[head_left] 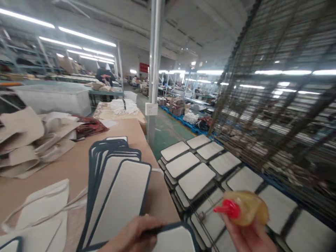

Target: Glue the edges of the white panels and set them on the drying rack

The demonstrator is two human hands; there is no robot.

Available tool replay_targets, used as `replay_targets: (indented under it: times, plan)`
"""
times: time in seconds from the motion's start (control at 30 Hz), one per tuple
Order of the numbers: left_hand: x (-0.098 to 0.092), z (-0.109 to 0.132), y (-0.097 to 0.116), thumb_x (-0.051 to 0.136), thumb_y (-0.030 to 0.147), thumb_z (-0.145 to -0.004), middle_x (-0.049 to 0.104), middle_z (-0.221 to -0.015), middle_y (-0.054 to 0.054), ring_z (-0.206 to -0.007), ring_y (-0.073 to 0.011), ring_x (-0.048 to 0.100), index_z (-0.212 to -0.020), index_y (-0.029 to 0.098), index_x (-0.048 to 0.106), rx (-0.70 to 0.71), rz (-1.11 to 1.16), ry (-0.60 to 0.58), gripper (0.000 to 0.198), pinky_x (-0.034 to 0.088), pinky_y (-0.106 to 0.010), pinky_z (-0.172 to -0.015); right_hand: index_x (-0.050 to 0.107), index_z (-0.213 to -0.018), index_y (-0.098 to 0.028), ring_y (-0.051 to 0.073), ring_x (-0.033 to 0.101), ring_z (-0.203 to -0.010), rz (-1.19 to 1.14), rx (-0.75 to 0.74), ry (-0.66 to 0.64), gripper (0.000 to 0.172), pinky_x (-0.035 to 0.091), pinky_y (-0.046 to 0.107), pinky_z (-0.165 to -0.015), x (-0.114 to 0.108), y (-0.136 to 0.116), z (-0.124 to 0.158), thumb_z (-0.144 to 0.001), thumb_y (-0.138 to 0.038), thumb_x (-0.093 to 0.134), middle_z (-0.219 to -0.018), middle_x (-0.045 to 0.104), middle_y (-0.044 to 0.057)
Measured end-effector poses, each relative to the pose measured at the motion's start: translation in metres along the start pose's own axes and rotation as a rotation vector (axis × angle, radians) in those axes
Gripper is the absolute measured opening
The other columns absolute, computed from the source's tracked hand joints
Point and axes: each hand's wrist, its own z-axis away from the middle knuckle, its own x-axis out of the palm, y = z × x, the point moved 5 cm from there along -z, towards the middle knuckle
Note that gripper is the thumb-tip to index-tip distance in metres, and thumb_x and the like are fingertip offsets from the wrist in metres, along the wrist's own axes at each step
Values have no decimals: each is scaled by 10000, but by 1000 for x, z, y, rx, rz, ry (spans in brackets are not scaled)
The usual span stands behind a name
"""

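Observation:
My left hand (138,232) is closed on the edge of a white rounded panel with dark blue trim (174,241), at the bottom of the view. Held in my right hand (248,236) is a squeeze bottle of yellowish liquid (250,208), its red nozzle (228,209) pointing left. Beyond my left hand, a fanned stack of similar blue-edged panels (126,192) lies on the brown tabletop (126,127). Racks of panels (196,180) spread below and behind the bottle on the right. The lower part of the held panel is cut off by the frame.
Beige fabric pieces (31,140) pile up on the left of the table, with white straps (36,203) nearer. A metal post (154,70) stands at the table's far right corner. Tilted wire racks (275,87) rise on the right. A person (105,75) is far back.

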Motion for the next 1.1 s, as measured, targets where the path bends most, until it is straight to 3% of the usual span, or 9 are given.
replay_targets:
  times: [0.07, 0.13, 0.3, 0.43, 0.6, 0.8, 1.1]
  plan:
    - [26, -3, 23, 492, 308, -745, 715, -977, -23, -944, -236, 624, -965, 307, 720, 26, -9, -120, 317, 484, -315, -867, 709, -884, -277, 241, 605, -1031, -119, -36, 133, 288, 454, 402, -941, -4, -16, 13, -674, -472, 686, -1082, 668, 42]
    - [44, -6, 38, 433, 309, -801, 703, -1005, -8, -948, -214, 610, -1011, 301, 698, 37, 17, -154, 339, 463, -287, -872, 706, -890, -268, 243, 587, -1063, -148, -122, 227, 349, 406, 389, -975, -5, -35, 28, -583, -427, 753, -1087, 666, 46]
    - [74, -29, 52, 439, 362, -864, 673, -803, -18, -754, -163, 587, -866, 170, 690, 96, -2, -234, 316, 419, -200, -641, 668, -1007, -291, 297, 566, -1087, -56, -273, 169, 595, 210, 497, -1075, -16, -81, 52, -441, -351, 841, -1133, 645, 59]
    - [79, -59, 89, 439, 339, -899, 595, -678, -4, -647, -117, 528, -747, 145, 657, 360, -159, -294, 329, 349, -184, -598, 640, -1068, -294, 371, 546, -1094, 80, -402, 85, 686, 185, 610, -1044, -21, -124, 62, -418, -356, 850, -1135, 638, 100]
    - [71, -85, 147, 522, 306, -877, 616, -651, 0, -642, -123, 551, -713, 196, 679, 590, -337, -435, 252, 353, -193, -638, 630, -1075, -323, 386, 588, -1017, 178, -504, -61, 692, 362, 620, -934, -11, -162, 76, -419, -334, 848, -1054, 664, 106]
    - [78, -96, 179, 592, 275, -838, 693, -718, -6, -682, -134, 603, -847, 249, 742, 642, -375, -608, 153, 392, -185, -641, 641, -1041, -276, 354, 585, -1035, 249, -458, -306, 581, 419, 563, -910, -11, -165, 68, -493, -324, 830, -1046, 660, 101]
    - [88, -105, 192, 675, 167, -769, 732, -777, -15, -681, -124, 640, -895, 178, 749, 633, -374, -749, 146, 431, -154, -621, 651, -1009, -254, 359, 622, -946, 216, -403, -310, 625, 450, 554, -860, -10, -161, 58, -429, -353, 861, -980, 674, 123]
